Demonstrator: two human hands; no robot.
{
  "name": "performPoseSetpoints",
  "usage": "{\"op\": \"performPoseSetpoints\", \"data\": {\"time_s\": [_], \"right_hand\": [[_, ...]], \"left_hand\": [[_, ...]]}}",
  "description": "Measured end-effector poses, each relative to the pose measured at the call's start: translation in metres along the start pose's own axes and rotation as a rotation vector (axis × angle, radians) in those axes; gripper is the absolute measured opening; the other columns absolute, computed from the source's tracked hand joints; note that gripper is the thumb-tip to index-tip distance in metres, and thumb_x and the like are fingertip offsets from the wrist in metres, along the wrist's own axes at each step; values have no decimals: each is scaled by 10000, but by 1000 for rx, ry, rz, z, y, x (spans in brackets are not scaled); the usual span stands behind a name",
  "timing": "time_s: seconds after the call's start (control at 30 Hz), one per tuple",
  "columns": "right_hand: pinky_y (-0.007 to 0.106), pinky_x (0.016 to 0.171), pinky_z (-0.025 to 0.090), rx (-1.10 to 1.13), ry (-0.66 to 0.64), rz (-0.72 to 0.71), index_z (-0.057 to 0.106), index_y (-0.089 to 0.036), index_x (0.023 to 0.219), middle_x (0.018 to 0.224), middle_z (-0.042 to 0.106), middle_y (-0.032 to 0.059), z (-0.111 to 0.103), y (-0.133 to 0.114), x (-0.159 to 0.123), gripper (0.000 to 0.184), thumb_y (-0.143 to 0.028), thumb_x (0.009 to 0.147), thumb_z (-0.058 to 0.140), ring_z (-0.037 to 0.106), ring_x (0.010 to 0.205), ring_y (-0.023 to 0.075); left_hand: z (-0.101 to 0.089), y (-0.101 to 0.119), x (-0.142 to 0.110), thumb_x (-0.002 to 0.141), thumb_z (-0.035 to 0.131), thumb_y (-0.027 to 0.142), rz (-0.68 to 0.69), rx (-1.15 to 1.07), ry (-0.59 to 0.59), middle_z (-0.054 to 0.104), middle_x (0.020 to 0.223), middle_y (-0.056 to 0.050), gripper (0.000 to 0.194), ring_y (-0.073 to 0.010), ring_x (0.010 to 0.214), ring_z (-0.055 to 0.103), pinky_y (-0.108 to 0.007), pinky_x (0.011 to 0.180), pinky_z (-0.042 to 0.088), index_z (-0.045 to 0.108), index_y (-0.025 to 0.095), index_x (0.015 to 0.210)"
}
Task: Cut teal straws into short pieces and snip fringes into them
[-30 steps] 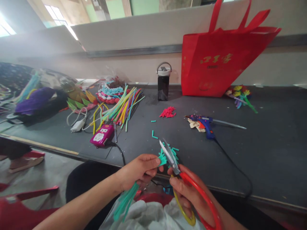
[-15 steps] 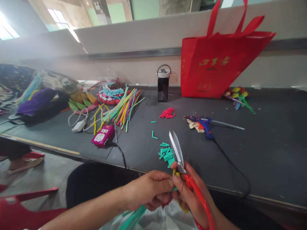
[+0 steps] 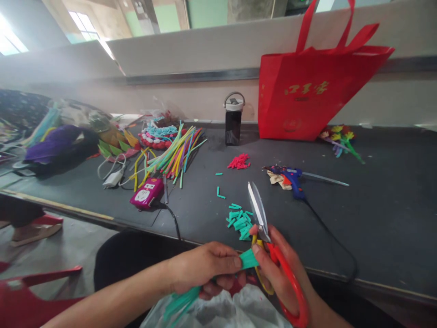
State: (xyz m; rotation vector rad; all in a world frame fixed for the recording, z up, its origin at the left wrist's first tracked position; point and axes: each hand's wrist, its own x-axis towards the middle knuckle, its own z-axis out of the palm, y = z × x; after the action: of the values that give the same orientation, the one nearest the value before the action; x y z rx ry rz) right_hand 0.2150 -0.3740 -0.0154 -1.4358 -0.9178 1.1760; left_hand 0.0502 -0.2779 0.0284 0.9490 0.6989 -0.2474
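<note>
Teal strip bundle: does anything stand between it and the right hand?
Nothing visible: the right hand has its thumb at the end of the teal strip bundle, and the scissors point away over the table.

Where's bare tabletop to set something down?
Biggest patch: right of the glue gun and cord, nearer than the flowers. Smaller: between purple box and green pieces. Crowded: left, from sticks to purple bundle; also around the scissors in the right hand.
</note>
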Motion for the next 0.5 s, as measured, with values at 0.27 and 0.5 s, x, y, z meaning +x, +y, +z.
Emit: {"op": "performPoseSetpoints", "data": {"time_s": [0.27,0.5], "right_hand": [[204,463,415,151,-75,118,471,-219,1158,597,481,-72,-4,-9,-1,546,-663,841,504,447,446,86],[175,423,389,112,-241,295,474,-230,1113,649,545,-53,8,-2,-7,628,-767,787,465,504,423,78]], "left_hand": [[-23,0,1,762,641,583,160,-39,304,273,502,113,427,-28,376,157,-199,342,84,537,169,788],[-31,11,-2,771,640,546,303,-57,486,259,521,113,398,-23,377,161,-187,343,88,531,164,793]]}}
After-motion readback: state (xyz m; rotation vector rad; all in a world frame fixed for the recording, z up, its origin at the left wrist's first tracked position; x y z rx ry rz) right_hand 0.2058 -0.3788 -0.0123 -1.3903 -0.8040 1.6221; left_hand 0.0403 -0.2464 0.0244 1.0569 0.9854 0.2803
